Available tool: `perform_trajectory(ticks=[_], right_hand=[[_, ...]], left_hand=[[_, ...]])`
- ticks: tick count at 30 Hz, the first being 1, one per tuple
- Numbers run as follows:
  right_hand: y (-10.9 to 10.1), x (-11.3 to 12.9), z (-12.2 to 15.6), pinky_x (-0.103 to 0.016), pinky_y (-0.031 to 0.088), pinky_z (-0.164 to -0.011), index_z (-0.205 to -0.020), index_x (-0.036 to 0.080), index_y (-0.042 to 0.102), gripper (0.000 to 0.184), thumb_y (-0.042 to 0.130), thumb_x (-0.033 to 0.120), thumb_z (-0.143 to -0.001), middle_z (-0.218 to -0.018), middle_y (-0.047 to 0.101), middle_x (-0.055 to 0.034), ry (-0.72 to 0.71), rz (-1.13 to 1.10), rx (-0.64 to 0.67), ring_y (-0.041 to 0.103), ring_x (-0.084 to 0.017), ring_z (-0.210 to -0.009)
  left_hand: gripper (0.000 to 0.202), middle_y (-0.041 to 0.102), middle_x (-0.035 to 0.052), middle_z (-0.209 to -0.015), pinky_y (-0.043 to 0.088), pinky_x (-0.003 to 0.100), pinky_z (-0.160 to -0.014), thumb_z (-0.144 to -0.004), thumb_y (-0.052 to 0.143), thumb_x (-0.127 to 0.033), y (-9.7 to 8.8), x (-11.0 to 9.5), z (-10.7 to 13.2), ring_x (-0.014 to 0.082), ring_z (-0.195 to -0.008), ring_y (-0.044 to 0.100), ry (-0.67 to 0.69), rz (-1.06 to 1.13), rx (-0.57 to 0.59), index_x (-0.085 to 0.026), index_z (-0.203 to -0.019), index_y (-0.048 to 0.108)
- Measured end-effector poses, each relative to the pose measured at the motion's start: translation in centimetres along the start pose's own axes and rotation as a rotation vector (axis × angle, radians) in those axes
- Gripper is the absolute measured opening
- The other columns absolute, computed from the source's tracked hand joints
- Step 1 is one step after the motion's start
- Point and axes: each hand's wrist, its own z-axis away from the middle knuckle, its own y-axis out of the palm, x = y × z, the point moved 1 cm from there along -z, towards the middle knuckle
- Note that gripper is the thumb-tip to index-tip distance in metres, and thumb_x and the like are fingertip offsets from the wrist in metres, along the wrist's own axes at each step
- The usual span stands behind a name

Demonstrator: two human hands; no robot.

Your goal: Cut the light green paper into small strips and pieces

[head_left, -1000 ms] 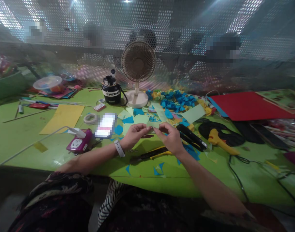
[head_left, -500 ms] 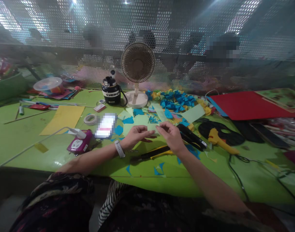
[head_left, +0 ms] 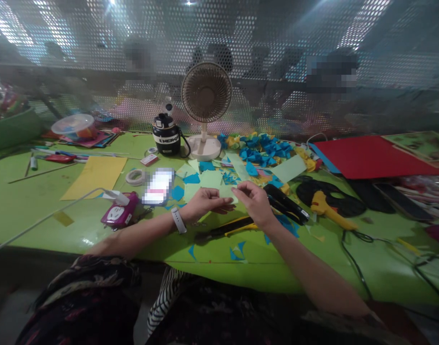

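In the head view, a pale green paper strip is found between the hands at the centre of the frame, over a bright green table. Its long axis runs roughly from 9 o'clock to 3 o'clock; whether it is lifted or resting on the other papers cannot be told. Its left end is gripped by the curled fingers of the left hand. The right hand is half closed, with its fingertips at the strip's right end, but a grip there cannot be confirmed. A yellow-and-black utility knife is lying at 6 o'clock, a black stapler at 3 o'clock, blue paper scraps at 1 o'clock, and a cream desk fan at 12 o'clock.
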Motion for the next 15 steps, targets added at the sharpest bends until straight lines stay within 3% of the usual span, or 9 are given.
perform_trajectory(ticks=[6,9,15], right_hand=[[0.0,0.04,0.04,-0.028,0.039,-0.056,-0.069,0.021,0.056,0.033,0.072,0.05,-0.072,-0.062,0.051,0.0025,-0.003,0.009,0.003,0.046,-0.014,-0.059],[-0.06,-0.01,0.03,-0.028,0.039,-0.056,-0.07,0.021,0.055,0.035,0.07,0.053,-0.073,-0.062,0.051,0.003,0.001,0.007,0.022,0.046,-0.014,-0.058],[-0.07,-0.01,0.3,-0.028,0.03,-0.051,-0.061,0.023,0.039,0.046,0.056,0.058,-0.086,-0.055,0.037,0.0044,-0.061,0.26,0.191,0.036,-0.013,-0.055]], left_hand=[[0.049,0.075,0.0105,-0.072,0.059,0.037,-0.08,-0.059,0.09,-0.04,0.0,0.12,-0.02,0.0218,-0.078,0.075,0.014,0.025,-0.01,-0.013,-0.064,0.05],[0.047,0.075,0.0103,-0.074,0.058,0.037,-0.081,-0.06,0.09,-0.042,-0.08,0.09,-0.03,0.0214,-0.077,0.075,0.042,0.002,-0.001,-0.01,-0.07,0.058],[0.052,0.074,0.0087,-0.073,0.058,0.033,-0.078,-0.057,0.089,-0.05,-0.25,-0.03,-0.11,0.017,-0.07,0.073,0.099,-0.033,-0.02,-0.009,-0.077,0.064]])
